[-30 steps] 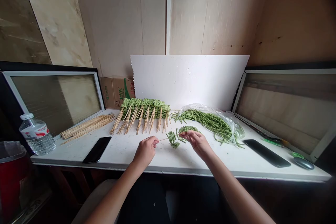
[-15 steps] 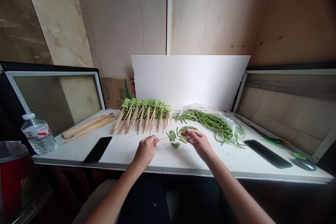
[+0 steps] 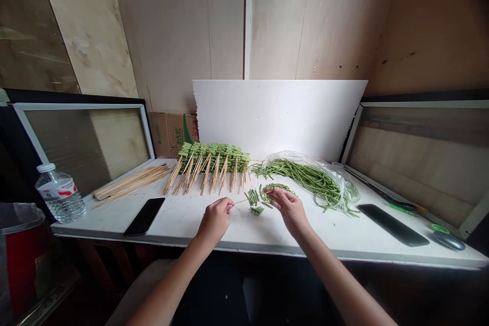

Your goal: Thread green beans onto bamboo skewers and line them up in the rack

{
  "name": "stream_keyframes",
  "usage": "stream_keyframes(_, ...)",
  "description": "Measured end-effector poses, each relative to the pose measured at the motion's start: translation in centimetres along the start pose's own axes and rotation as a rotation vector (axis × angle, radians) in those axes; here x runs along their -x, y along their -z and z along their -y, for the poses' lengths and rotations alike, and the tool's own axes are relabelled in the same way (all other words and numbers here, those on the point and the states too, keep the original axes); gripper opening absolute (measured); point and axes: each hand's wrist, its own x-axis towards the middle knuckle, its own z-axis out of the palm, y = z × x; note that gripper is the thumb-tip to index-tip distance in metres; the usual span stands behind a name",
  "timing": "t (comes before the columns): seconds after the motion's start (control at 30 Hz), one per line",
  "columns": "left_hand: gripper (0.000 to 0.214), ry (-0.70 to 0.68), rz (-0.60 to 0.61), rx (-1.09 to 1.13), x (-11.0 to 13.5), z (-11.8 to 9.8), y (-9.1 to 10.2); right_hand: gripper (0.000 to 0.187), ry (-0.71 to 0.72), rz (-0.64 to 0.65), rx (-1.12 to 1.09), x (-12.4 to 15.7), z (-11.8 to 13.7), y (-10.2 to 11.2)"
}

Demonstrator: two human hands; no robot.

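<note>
My left hand (image 3: 215,218) pinches the blunt end of a bamboo skewer (image 3: 240,201) just above the table. Short cut green bean pieces (image 3: 251,196) sit side by side across the skewer. My right hand (image 3: 288,206) is closed at the skewer's far end, thumb and fingertips together; whether a bean piece is also between them is hidden. Beneath and behind the right hand lies a pile of cut bean pieces (image 3: 281,187), partly covered by it. A small cluster of cut pieces (image 3: 257,210) rests on the table below the skewer.
Stacked skewered beans (image 3: 214,155) stand at the back, sticks pointing forward. Loose bamboo skewers (image 3: 132,182), a phone (image 3: 144,217) and a water bottle (image 3: 60,193) are left. Long green beans (image 3: 301,175) in a plastic bag, a dark slab-like object (image 3: 393,224) and a mouse (image 3: 449,240) are right.
The whole view has shifted slightly. Both hands keep nearly the same place and grip on the skewer, and the bean pieces look unchanged.
</note>
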Motion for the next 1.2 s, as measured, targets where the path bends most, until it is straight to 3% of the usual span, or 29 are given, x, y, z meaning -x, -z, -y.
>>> stream_keyframes(0.47,0.038,0.018,-0.013,-0.008,0.5,-0.4,-1.0,0.032,0.066,-0.173,-0.039,1.2,-1.4,-1.3)
stream_keyframes(1.2,0.029,0.006,-0.051,0.039,0.7,-1.2,-1.6,0.041,0.034,-0.194,-0.071,2.6,-1.8,-3.4)
